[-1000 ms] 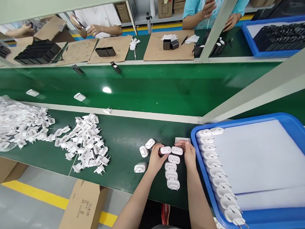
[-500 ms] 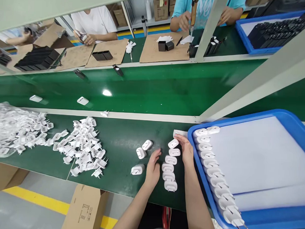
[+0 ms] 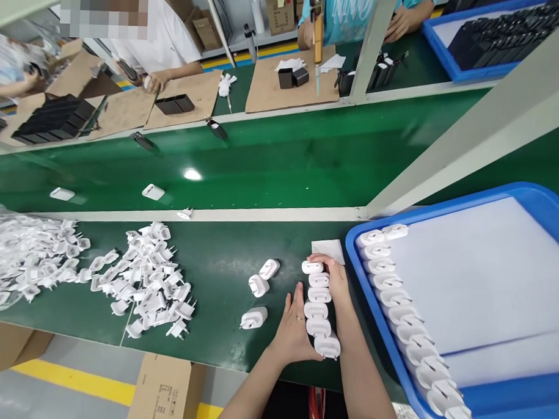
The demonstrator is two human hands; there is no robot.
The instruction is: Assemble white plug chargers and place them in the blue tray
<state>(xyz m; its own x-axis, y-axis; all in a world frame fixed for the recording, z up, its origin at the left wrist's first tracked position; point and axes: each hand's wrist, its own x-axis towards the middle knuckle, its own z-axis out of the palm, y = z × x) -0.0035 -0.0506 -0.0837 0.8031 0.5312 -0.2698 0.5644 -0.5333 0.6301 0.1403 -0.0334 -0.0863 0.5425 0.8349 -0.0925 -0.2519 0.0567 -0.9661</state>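
A row of white plug chargers (image 3: pixel 319 294) stands on the green bench between my two hands. My left hand (image 3: pixel 294 329) is on the row's left side, its fingers stretched out and its thumb against the nearest charger. Bent around the far end of the row are the fingers of my right hand (image 3: pixel 337 285), whose palm lies along the right side; its thumb is hidden. Left of my hands sit loose chargers (image 3: pixel 254 317). Just beyond my right hand lies a flat white piece (image 3: pixel 329 250).
At right, a blue tray (image 3: pixel 497 403) holds a line of chargers (image 3: pixel 406 327) on white sheets. A charger pile (image 3: pixel 151 281) and a clear bag of them (image 3: pixel 16 255) lie left. Past a metal rail, a green belt (image 3: pixel 263 163) carries parts. Co-workers sit opposite; a carton (image 3: pixel 163 392) stands below.
My left hand has moved right and nearer, its thumb now at the row's near end. My right fingers have curled over the far end, and the chargers stand closer together. The view has shifted slightly.
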